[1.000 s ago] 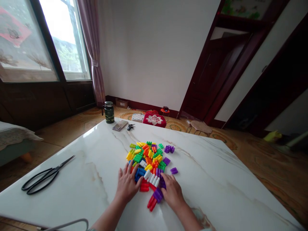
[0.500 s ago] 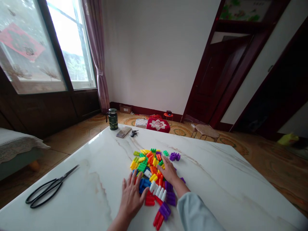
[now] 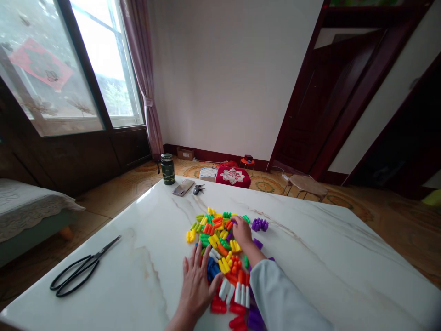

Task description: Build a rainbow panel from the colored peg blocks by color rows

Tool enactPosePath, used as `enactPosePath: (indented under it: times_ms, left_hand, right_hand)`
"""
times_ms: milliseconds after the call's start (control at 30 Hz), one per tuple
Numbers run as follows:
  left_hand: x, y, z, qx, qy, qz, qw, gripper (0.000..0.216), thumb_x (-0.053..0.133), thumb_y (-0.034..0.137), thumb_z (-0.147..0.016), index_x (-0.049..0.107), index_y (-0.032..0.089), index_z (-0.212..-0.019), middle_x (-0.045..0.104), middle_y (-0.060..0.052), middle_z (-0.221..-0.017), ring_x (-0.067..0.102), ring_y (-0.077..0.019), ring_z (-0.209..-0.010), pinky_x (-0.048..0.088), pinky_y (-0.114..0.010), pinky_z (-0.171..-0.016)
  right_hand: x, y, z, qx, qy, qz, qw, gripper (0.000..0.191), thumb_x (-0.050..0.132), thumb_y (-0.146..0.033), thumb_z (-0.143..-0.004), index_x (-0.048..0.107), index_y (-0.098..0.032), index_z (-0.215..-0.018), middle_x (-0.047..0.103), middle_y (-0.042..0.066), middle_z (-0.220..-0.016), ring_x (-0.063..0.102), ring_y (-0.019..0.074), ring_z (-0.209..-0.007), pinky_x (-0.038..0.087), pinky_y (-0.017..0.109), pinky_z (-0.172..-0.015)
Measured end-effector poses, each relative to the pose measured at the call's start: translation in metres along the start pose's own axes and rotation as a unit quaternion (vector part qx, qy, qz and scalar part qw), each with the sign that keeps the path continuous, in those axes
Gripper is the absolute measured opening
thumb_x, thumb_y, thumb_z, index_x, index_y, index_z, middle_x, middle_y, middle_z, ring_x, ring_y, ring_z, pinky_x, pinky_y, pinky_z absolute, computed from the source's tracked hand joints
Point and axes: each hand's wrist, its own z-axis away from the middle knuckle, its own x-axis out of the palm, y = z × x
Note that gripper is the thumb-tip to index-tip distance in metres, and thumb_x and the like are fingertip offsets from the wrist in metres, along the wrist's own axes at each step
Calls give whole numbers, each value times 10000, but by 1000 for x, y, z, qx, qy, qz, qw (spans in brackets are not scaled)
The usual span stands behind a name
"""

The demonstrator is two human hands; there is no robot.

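Observation:
A pile of small plastic building blocks (image 3: 222,248) in yellow, green, orange, red, blue, white and purple lies on the white marble table (image 3: 310,257). My left hand (image 3: 199,286) lies flat with fingers spread at the pile's near left edge, touching blue and red blocks. My right hand (image 3: 242,231), in a pale sleeve, reaches over the pile to its far side, fingers curled down onto the blocks; what they hold is hidden. A purple block (image 3: 259,225) sits just right of that hand.
Black scissors (image 3: 82,267) lie at the table's left. A dark green flask (image 3: 167,168), a phone (image 3: 183,187) and keys (image 3: 197,189) sit at the far corner. Beyond the table are a red cushion (image 3: 233,176) and a small stool (image 3: 305,183) on the floor, with a bed (image 3: 31,211) at the left.
My right hand has moved from the pile's near edge across to its far side, dragging blocks about. My left hand stayed at the near left edge. The camera has tilted and shifted.

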Motion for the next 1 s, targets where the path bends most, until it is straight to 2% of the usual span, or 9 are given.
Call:
enactPosePath:
  times_ms: [67,167,433,533,633,733,800,900,1000]
  left_hand:
    - [0,0,0,3,0,-3,1000,676,498,466,-899,290,262,-1509,214,-129,-1602,212,-310,-1467,185,-609,-1149]
    - [-1,0,0,2,2,-5,1000,682,504,470,-893,292,266,-1508,218,-126,-1601,228,-313,-1462,201,-610,-1144]
    - [-4,3,0,-1,-8,-10,1000,667,502,465,-890,317,266,-1499,243,-116,-1595,214,-312,-1466,207,-614,-1141]
    - [-5,4,-1,-4,-10,-8,1000,638,485,471,-899,352,253,-1484,243,-120,-1595,216,-312,-1465,207,-611,-1142]
    - [-5,4,-2,-6,-10,-4,1000,637,473,487,-904,360,241,-1481,238,-130,-1595,221,-317,-1462,207,-613,-1139]
    - [-4,4,-3,-5,-10,-2,1000,633,475,484,-902,375,233,-1474,240,-129,-1594,211,-326,-1464,198,-617,-1139]
    - [-4,4,-3,-5,-12,-2,1000,629,476,481,-900,386,228,-1469,245,-127,-1592,208,-329,-1464,194,-616,-1141]
    - [-5,5,-4,-9,-17,-2,1000,628,481,477,-897,392,227,-1466,247,-125,-1592,216,-328,-1462,195,-612,-1143]
    - [-6,6,-4,-13,-19,-2,1000,625,485,463,-896,389,227,-1467,250,-125,-1591,219,-325,-1462,196,-609,-1144]
  right_hand:
    - [-1,8,-16,15,-36,110,993,436,432,-33,-796,675,-170,-1132,673,81,-1179,561,197,-1142,400,264,-984]
    - [2,12,-27,8,-78,164,983,435,488,-43,-785,667,-199,-1150,654,75,-1204,553,214,-1134,395,275,-950]
    - [12,3,-19,-4,-60,236,970,311,435,-152,-891,643,-152,-1122,637,145,-1130,561,247,-1092,377,351,-938]
    - [5,9,-10,-4,6,155,988,321,385,-193,-928,631,-134,-1126,655,143,-1108,579,219,-1069,392,322,-953]
    - [-2,18,9,22,54,8,998,338,365,-174,-913,637,-130,-1108,680,129,-1097,611,199,-1038,436,299,-932]
    - [-7,21,33,40,13,-141,989,286,451,-228,-876,660,-146,-1054,719,91,-961,661,197,-882,499,302,-827]
    - [-10,18,47,8,-31,-201,979,248,502,-267,-859,683,-171,-998,725,62,-909,665,191,-832,512,298,-783]
    - [-14,10,54,-61,-45,-181,981,206,528,-273,-854,717,-193,-841,713,49,-867,649,186,-848,498,302,-821]
    - [-16,8,45,-53,-25,-91,994,204,537,-124,-780,728,-191,-801,698,55,-883,634,182,-870,479,304,-868]
